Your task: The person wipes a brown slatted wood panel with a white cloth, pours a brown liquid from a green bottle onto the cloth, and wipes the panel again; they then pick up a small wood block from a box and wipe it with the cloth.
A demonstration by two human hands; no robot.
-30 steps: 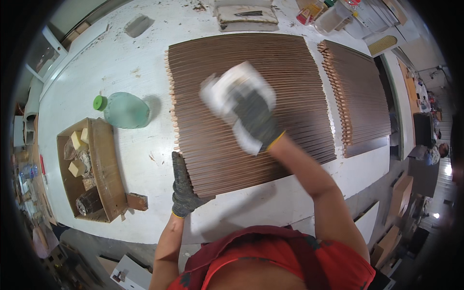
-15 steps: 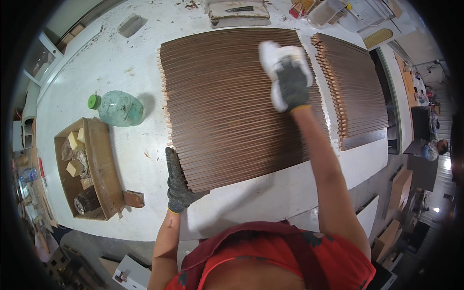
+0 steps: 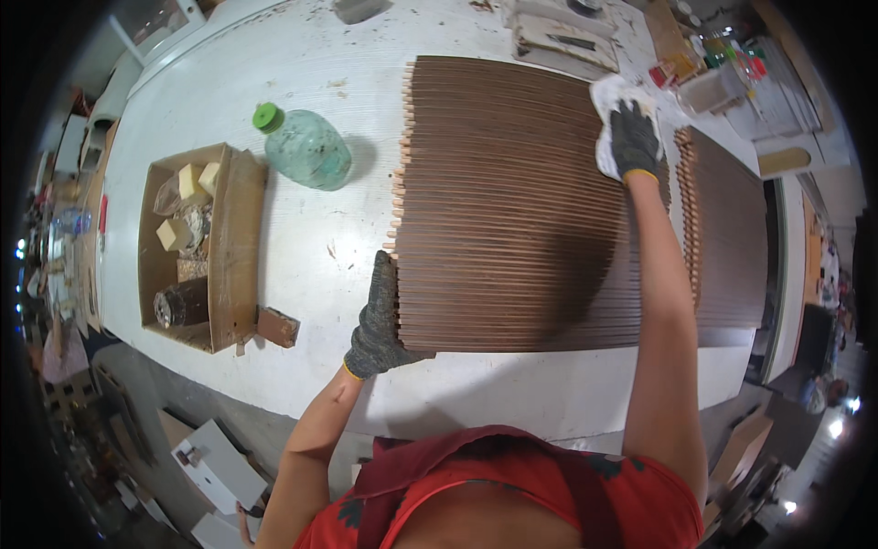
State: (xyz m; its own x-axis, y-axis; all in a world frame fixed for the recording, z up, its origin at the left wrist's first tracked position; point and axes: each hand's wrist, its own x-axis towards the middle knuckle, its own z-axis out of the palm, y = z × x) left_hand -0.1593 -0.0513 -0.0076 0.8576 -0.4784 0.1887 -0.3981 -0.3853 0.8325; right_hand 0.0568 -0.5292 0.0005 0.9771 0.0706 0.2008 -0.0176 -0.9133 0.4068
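Dark brown wooden strips (image 3: 512,210) lie side by side in a wide block on the white table, with pale dowel-like pegs (image 3: 400,192) sticking out at their left ends. My left hand (image 3: 373,334), in a dark grey knitted glove, rests against the block's near left corner. Its fingers stretch along the left ends and its thumb lies along the near edge. At the far right part of the block, my right hand (image 3: 635,137), gloved alike, presses a white cloth (image 3: 605,151) down with fingers spread over it. The cloth hides the strip ends beneath it.
A second block of brown strips (image 3: 727,229) lies to the right. On the left stand a cardboard box (image 3: 240,265) with pale yellow blocks, a green-capped bottle (image 3: 311,151) and a small brown block (image 3: 277,327). A knife (image 3: 574,41) lies at the back.
The whole view has swung, so the table's things sit farther right. My right hand has slid the cloth toward the far right corner of the strips. My left hand stays at its corner.
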